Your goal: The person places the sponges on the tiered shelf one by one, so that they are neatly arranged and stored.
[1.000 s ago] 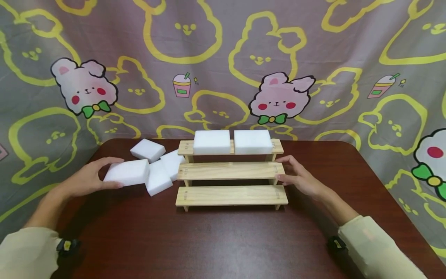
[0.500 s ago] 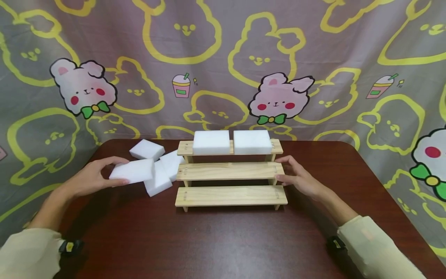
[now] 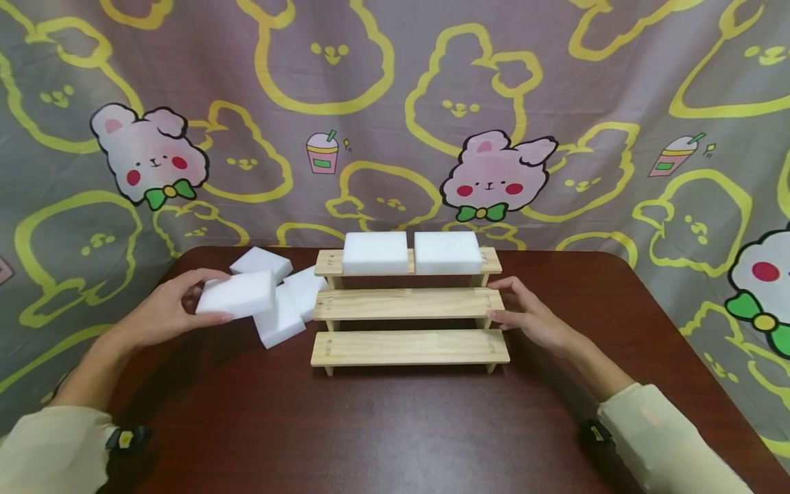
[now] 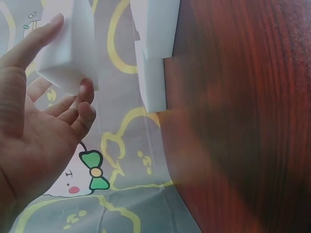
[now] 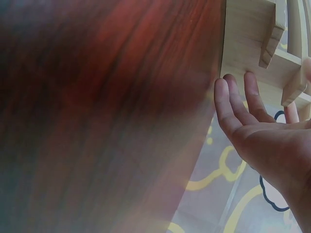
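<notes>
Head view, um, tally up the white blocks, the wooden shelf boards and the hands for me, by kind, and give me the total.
White blocks in view: 6
Wooden shelf boards: 3
Hands, the left hand and the right hand: 2
Total: 11
</notes>
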`<move>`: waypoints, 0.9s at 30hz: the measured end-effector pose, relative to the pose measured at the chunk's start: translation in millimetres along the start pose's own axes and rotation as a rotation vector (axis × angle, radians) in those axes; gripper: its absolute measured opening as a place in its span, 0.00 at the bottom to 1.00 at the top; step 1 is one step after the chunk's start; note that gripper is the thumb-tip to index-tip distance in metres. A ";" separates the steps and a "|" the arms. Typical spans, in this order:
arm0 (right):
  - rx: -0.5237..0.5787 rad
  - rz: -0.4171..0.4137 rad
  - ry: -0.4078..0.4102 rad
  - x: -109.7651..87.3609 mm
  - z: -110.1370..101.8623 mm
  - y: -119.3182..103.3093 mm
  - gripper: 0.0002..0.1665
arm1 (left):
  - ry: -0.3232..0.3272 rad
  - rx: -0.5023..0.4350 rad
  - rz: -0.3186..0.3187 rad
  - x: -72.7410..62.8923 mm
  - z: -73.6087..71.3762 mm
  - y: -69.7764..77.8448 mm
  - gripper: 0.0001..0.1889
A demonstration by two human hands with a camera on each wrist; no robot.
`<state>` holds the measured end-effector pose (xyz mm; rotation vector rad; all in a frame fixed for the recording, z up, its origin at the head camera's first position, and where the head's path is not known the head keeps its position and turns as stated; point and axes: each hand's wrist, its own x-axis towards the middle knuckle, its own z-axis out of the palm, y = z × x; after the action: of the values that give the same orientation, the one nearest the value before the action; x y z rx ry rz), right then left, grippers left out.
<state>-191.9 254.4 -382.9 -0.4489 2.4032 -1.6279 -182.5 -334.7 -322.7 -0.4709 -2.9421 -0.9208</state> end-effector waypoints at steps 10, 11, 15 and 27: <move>0.001 -0.009 -0.005 -0.5 0.5 -0.8 0.30 | -0.026 -0.042 0.068 0.9 -0.9 6.5 0.37; 0.002 -0.012 -0.004 -0.8 0.6 -0.9 0.30 | -0.027 -0.045 0.079 0.9 -0.8 7.8 0.37; 0.008 -0.020 -0.005 -1.0 0.5 -1.0 0.30 | -0.032 -0.043 0.107 0.9 0.7 14.4 0.37; 0.014 -0.007 -0.004 0.0 0.2 0.1 0.30 | -0.091 -0.051 0.174 4.8 7.2 26.1 0.40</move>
<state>-191.8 254.3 -383.0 -0.4579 2.3882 -1.6436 -179.0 -309.0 -313.7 -0.7770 -2.9029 -0.9795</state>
